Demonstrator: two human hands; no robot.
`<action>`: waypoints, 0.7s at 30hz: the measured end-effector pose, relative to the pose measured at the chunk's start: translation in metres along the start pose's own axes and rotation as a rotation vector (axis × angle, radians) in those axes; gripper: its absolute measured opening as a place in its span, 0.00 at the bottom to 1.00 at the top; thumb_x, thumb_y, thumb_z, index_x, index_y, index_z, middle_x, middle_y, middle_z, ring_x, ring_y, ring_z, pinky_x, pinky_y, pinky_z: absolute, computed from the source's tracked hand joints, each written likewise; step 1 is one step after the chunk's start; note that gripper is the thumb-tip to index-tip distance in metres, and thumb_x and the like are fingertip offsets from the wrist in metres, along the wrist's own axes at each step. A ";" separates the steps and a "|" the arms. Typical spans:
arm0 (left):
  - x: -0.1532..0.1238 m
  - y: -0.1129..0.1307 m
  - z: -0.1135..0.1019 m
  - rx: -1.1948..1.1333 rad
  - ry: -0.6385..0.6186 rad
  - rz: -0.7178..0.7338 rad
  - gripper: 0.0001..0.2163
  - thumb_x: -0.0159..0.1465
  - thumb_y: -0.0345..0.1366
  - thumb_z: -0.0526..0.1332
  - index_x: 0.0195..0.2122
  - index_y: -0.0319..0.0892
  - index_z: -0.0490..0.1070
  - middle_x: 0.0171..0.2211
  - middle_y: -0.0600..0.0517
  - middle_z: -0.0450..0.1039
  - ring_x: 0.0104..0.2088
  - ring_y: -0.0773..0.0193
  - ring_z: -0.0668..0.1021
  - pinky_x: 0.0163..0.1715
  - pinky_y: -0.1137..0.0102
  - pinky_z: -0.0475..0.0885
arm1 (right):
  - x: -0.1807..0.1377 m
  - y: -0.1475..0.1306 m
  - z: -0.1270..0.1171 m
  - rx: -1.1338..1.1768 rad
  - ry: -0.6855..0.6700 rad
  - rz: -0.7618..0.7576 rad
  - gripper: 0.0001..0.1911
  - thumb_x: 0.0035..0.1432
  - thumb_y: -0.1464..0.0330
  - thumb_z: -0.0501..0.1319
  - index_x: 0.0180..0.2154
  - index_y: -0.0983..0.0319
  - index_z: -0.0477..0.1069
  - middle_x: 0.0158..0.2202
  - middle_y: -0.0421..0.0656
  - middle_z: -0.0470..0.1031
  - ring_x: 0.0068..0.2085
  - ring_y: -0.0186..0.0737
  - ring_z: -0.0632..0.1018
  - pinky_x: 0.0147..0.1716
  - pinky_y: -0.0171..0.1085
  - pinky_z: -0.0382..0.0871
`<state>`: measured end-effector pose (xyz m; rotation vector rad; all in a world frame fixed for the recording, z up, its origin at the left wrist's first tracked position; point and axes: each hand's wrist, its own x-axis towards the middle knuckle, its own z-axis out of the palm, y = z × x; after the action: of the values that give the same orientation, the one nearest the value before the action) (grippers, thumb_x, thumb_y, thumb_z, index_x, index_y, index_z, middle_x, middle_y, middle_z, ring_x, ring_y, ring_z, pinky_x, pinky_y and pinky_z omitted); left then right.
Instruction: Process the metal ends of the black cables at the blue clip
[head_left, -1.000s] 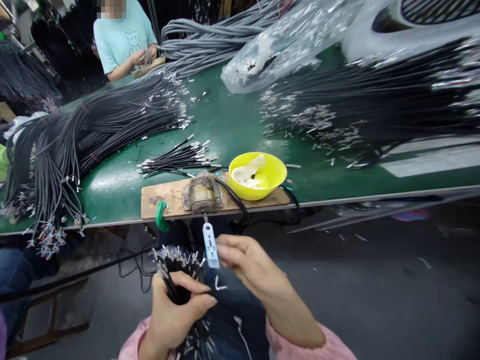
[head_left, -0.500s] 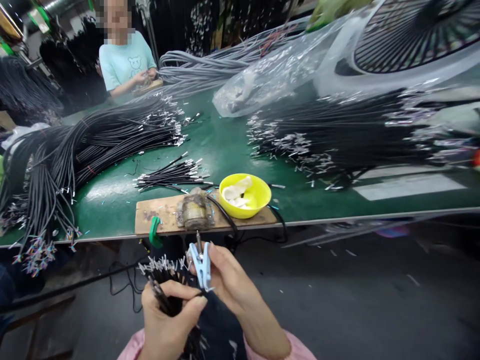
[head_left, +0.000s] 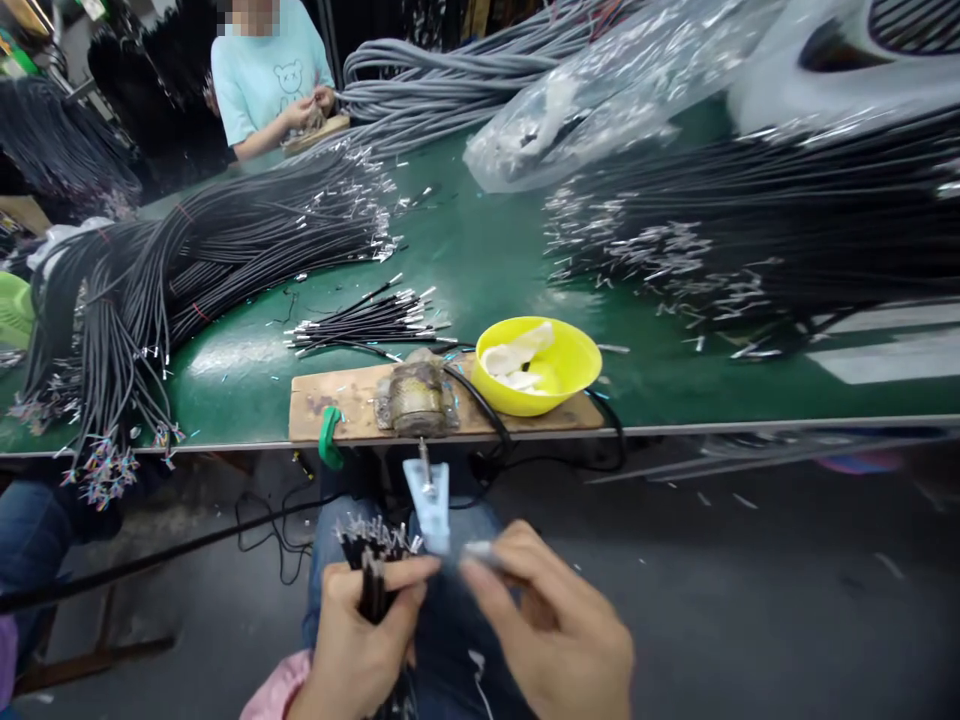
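My left hand is closed around a bundle of black cables whose metal-tipped ends stick upward. My right hand is pinched beside it, fingers pressed on a light blue clip and a thin cable end. The clip points up toward a small metal pin below a worn metal fixture mounted on a wooden board at the table edge. A green clamp holds the board to the green table.
A yellow bowl with white pieces sits on the board's right end. Small cable pile lies behind it; big black cable heaps left and right. Another person in a teal shirt works at the far side.
The view has tilted down and shifted. My right hand dropped lower and nearer the bundle, and the blue clip now stands upright under the fixture's pin.
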<state>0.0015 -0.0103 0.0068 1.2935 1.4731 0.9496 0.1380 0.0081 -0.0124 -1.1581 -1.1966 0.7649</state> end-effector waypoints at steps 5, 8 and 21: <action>-0.004 -0.007 0.009 0.016 -0.002 0.002 0.04 0.50 0.30 0.65 0.19 0.40 0.78 0.18 0.52 0.75 0.24 0.60 0.77 0.28 0.71 0.73 | 0.000 -0.017 0.011 -0.050 -0.180 -0.172 0.05 0.52 0.74 0.62 0.27 0.59 0.72 0.21 0.40 0.72 0.25 0.39 0.71 0.24 0.36 0.67; -0.008 -0.020 0.011 0.017 0.163 -0.041 0.03 0.47 0.31 0.67 0.24 0.38 0.77 0.22 0.51 0.75 0.24 0.60 0.76 0.27 0.70 0.72 | 0.003 -0.013 0.012 0.007 -0.194 -0.109 0.10 0.55 0.73 0.60 0.22 0.60 0.68 0.19 0.40 0.70 0.23 0.37 0.70 0.22 0.35 0.65; -0.011 -0.025 0.008 -0.168 0.244 -0.142 0.10 0.49 0.41 0.68 0.22 0.39 0.74 0.21 0.51 0.73 0.23 0.63 0.74 0.25 0.70 0.71 | 0.000 -0.005 0.014 0.048 -0.191 0.012 0.14 0.57 0.67 0.59 0.19 0.60 0.65 0.19 0.39 0.65 0.23 0.37 0.68 0.22 0.35 0.63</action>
<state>0.0025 -0.0254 -0.0173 0.9650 1.6086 1.1409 0.1236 0.0102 -0.0085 -1.0717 -1.3227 0.9242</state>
